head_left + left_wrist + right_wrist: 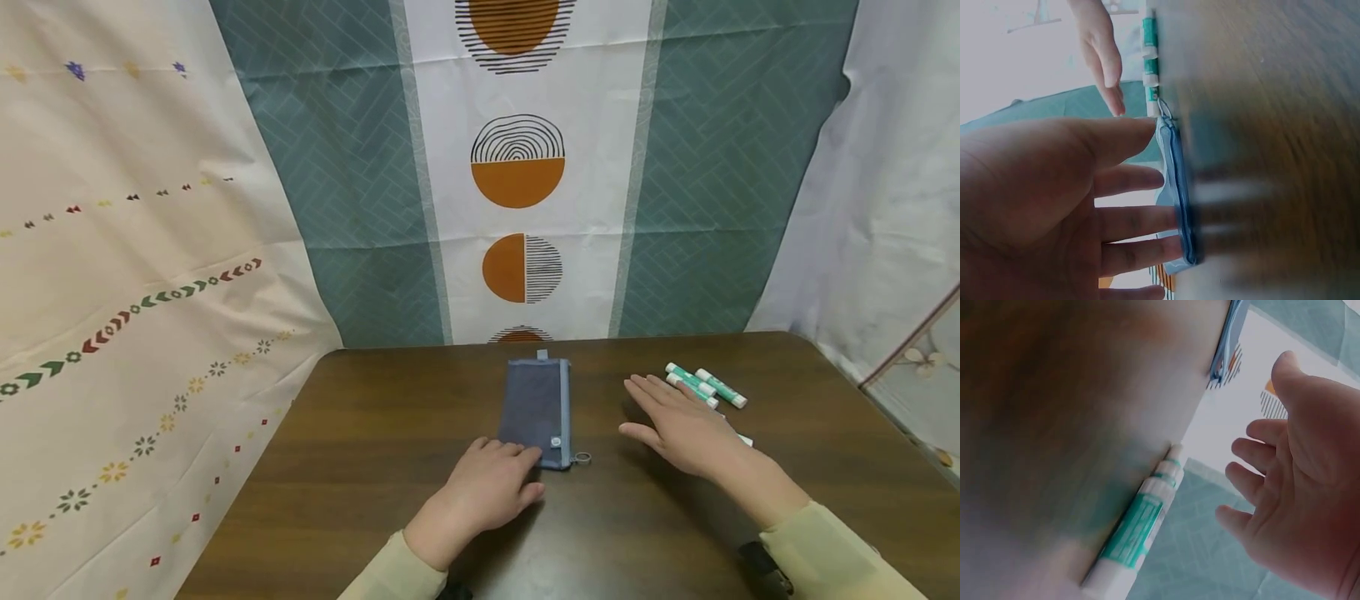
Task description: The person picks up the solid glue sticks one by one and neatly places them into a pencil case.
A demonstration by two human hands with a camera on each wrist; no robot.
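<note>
L hand down at the near-centre of the table, fingers laid fairly straight, tips resting on the near end of the blue mesh pouch. Not gripping it, just touching; the L wrist view shows the fingers extended against the pouch edge, thumb lying alongside. Pouch lies flat, long axis running away from the person, zipper along its R side with the pull ring sticking out at the near R corner.

R hand a bit further out and to the R, palm down, fingers spread and straight, holding nothing. R wrist view has it open w/ fingers clear of the table surface, hovering. Just beyond its fingertips: green-and-white markers lying side by side on the table, near the hand but not touched. One more white tip pokes out by the wrist.

Behind the table, patterned cloth backdrop w/ orange half-circles.
</note>
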